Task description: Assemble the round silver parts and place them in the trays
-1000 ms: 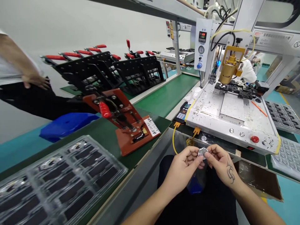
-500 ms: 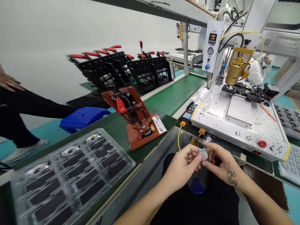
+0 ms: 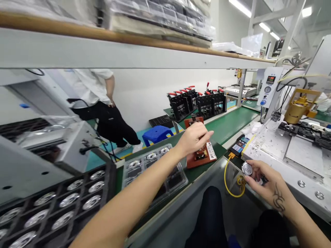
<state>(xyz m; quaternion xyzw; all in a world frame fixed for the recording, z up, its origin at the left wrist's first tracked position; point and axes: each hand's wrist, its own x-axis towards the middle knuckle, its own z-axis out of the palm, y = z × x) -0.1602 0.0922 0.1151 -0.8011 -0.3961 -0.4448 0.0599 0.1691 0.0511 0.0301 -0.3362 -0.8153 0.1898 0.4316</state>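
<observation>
At the brown-red clamp fixture on the bench, my left hand has its fingers curled over the toggle clamp, its thumb stuck out to the right. The clamp's red handle is hidden under this hand. My right hand pinches a round silver metal disc, printed face showing, above the bench's front edge. Another small shiny piece shows beneath its fingers, too covered to name. Just left of the fixture lies a clear plastic tray with silver parts in its back row, partly behind my left forearm.
A black divided tray of round silver parts stands at lower left. The dispensing machine stands at right, a keypad and yellow cable beside it. A shelf beam crosses overhead. A person stands beyond the blue stool.
My left hand has left the disc and moved left to the clamp fixture. My right hand keeps the disc alone. The view has swung left and up, bringing in the black tray and shelf.
</observation>
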